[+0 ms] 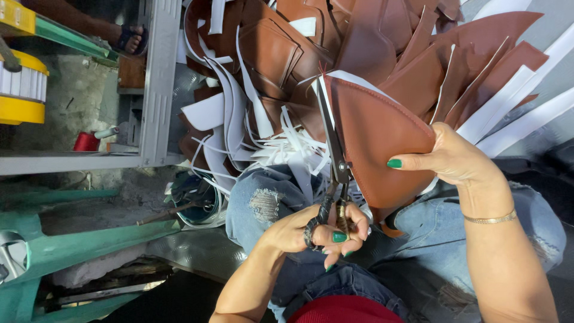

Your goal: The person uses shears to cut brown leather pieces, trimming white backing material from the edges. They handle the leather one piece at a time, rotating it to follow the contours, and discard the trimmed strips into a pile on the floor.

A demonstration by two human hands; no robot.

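scissors (332, 143) — blades point up-frame | left hand (317, 230) fingers clamped on handles | right hand (454, 158) fingers grip brown piece (376, 143)

Left hand (311, 230) scissors (333, 155) apparently trim brown leather piece (376, 143) held by right hand (454, 158).

Brown leather piece (376, 140) with white edge, black scissors (332, 149), green nails, blue ripped jeans (263, 200)

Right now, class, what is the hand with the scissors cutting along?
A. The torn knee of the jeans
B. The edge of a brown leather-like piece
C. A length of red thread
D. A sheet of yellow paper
B: the scissors in the left hand lie along the edge of the brown leather-like piece, which the right hand holds.
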